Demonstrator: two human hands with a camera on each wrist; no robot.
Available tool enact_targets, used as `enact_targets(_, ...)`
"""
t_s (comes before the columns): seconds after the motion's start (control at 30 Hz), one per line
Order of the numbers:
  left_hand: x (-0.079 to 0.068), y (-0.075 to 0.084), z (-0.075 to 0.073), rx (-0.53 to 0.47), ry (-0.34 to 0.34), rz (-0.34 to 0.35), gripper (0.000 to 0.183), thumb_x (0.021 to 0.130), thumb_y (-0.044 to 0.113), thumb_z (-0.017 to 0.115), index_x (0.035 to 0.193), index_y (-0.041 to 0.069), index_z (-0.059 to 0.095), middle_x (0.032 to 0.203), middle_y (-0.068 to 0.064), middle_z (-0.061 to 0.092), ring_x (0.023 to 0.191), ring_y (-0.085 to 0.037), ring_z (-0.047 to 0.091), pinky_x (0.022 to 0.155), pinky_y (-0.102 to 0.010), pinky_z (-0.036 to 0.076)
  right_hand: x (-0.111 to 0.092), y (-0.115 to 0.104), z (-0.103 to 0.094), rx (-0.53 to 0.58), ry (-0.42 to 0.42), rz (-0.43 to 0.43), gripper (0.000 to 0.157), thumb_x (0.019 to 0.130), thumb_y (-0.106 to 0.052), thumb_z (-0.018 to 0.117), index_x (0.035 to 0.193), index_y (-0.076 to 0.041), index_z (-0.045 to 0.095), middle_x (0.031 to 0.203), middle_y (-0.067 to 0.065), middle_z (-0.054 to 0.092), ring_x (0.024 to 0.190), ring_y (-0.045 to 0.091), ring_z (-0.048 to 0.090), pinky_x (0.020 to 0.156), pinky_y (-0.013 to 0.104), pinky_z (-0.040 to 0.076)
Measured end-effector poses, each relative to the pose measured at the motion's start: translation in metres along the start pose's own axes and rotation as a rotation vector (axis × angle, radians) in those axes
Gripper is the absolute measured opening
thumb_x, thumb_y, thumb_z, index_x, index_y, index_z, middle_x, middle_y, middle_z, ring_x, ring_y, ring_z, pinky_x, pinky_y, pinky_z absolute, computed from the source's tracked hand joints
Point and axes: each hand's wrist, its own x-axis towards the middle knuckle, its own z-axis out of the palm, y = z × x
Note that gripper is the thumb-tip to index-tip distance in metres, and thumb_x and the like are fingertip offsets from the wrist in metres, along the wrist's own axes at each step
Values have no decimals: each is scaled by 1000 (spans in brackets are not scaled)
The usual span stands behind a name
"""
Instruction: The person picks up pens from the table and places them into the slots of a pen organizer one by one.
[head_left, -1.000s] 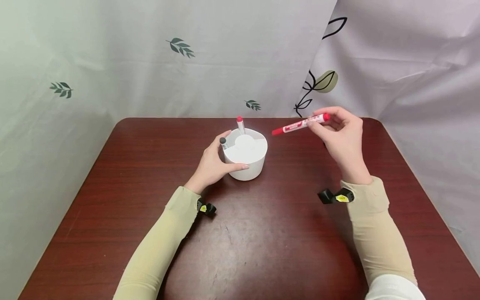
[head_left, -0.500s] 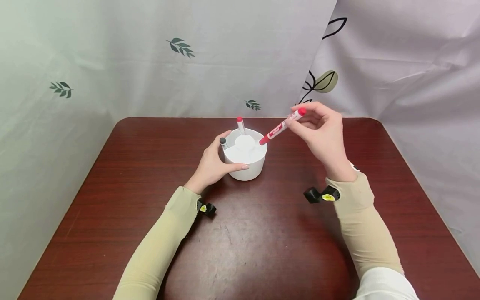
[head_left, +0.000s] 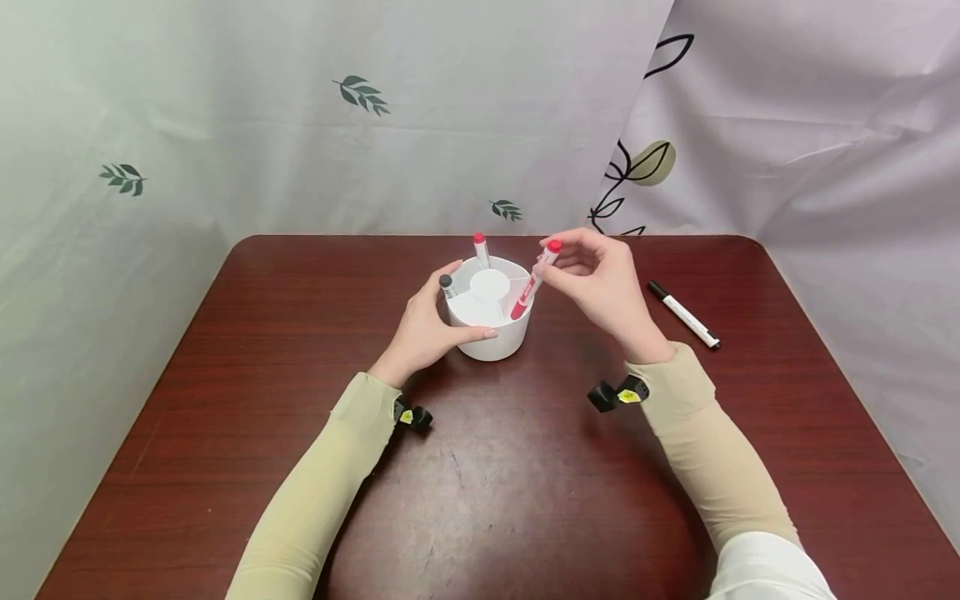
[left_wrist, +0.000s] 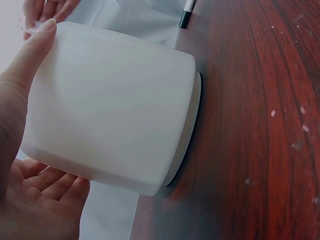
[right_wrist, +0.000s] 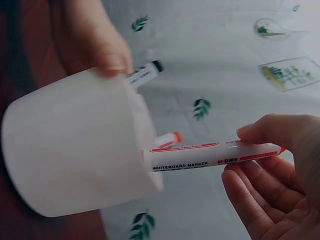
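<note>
A white round pen holder (head_left: 491, 340) with inner dividers stands on the table. My left hand (head_left: 423, 329) grips its left side, thumb across the front wall and fingers around behind. Between thumb and fingers of my right hand (head_left: 600, 279) is a red whiteboard marker (head_left: 534, 283), tilted, its lower end inside the holder's right compartment. In the right wrist view the printing on this whiteboard marker (right_wrist: 195, 156) is readable. Another red-ended marker (head_left: 482, 250) leans in the back compartment. A black-ended marker (head_left: 447, 286) leans in the left one, close to my left fingers.
On the dark red wooden table (head_left: 487, 500), a black-and-white marker (head_left: 684, 315) lies to the right of my right hand. A pale curtain (head_left: 300, 150) with leaf prints hangs behind the table's far edge.
My right hand has moved left and lower, tipping the red whiteboard marker steeper and bringing its lower end into the holder. The marker on the table has come into view. My left hand stays put.
</note>
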Motion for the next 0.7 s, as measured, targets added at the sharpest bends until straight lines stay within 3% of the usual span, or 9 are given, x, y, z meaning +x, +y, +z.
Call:
enact_targets(0.33, 1, 0, -2, -3, -18, -6, 107, 54, 59, 83, 143, 23, 35, 128, 15, 48, 112, -4, 46, 92, -36, 39, 1, 26, 11, -102, -73, 63, 23, 78, -8, 76, 99, -5, 67, 86, 8, 67, 76, 24, 64, 69, 30, 53)
enact_targets(0.53, 0, 1, -2, -4, -14, -4, 107, 54, 59, 83, 143, 23, 35, 128, 15, 48, 112, -4, 46, 92, -36, 39, 6, 55, 11, -125, -66, 67, 25, 76, -21, 80, 97, -15, 68, 83, -2, 67, 72, 16, 63, 67, 29, 53)
enact_targets(0.7, 0, 1, -1, -11, -18, 0, 107, 54, 59, 83, 143, 23, 35, 128, 15, 48, 111, -5, 46, 92, -35, 40, 7, 62, 11, -147, -57, 73, 24, 75, -27, 80, 94, -19, 68, 81, -3, 67, 72, 15, 63, 67, 31, 52)
